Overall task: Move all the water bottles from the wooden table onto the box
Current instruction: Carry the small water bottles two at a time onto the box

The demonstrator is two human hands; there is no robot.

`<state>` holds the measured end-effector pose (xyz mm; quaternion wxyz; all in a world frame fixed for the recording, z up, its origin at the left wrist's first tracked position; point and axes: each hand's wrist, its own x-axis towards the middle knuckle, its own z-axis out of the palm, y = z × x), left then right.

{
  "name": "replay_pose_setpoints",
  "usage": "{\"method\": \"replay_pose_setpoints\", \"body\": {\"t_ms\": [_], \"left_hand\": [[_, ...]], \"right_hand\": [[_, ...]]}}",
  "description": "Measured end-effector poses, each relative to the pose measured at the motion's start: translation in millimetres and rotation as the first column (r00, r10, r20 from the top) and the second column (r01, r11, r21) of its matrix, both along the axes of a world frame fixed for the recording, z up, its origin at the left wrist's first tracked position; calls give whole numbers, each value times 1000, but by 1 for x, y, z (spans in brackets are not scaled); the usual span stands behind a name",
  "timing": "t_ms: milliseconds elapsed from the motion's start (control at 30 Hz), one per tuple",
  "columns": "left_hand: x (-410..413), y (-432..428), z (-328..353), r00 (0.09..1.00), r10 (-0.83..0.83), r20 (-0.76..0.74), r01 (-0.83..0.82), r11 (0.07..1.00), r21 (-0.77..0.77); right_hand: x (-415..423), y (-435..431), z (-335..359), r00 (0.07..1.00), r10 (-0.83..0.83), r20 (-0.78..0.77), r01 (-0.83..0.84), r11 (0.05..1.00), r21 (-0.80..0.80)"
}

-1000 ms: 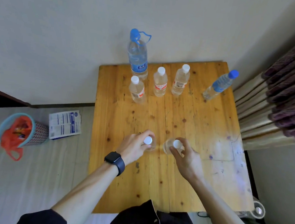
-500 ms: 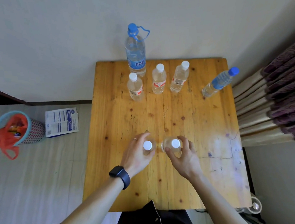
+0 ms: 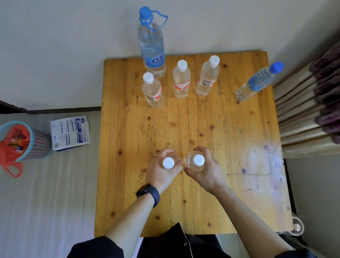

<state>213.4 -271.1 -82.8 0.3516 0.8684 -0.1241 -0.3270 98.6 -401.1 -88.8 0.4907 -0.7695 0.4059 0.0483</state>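
Over the middle of the wooden table (image 3: 234,154), my left hand (image 3: 162,172) grips a white-capped water bottle (image 3: 168,162), and my right hand (image 3: 206,172) grips another white-capped bottle (image 3: 196,161) beside it. Both are seen from above, caps toward me. At the table's far end stand three small white-capped bottles (image 3: 152,91) (image 3: 181,80) (image 3: 207,77), a tall bottle with a blue cap and handle (image 3: 151,44), and a slim blue-capped bottle (image 3: 257,82) at the far right. No box is in view.
A wall runs behind the table. A folded curtain (image 3: 330,90) hangs at the right. On the floor to the left are a mesh bin with a red bag (image 3: 19,143) and a printed packet (image 3: 70,132). A round white thing (image 3: 296,227) lies by the table's near right corner.
Both hands have closed fully round their bottles and drawn them toward me, caps now larger in view. The camera has shifted a little; the far bottles stand as before.
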Motion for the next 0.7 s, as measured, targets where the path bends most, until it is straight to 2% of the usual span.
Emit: {"method": "replay_pose_setpoints", "body": {"t_ms": [200,300,367,533,700], "left_hand": [[4,-4,8,998,-46,33,44,998,45],[6,-2,19,998,54,11,-54,998,12],[10,2,31,998,63,-8,-63,997,-38],[14,16,58,994,-98,40,102,988,-118],[7,6,90,957,-248,152,276,940,-202]], "right_hand": [[-4,2,2,997,-73,4,73,997,11],[-6,9,8,993,-117,-4,117,993,-4],[-11,15,15,988,-152,-4,152,988,-14],[-43,34,43,958,-285,30,286,956,-58],[-89,58,81,869,-482,115,493,863,-111]]}}
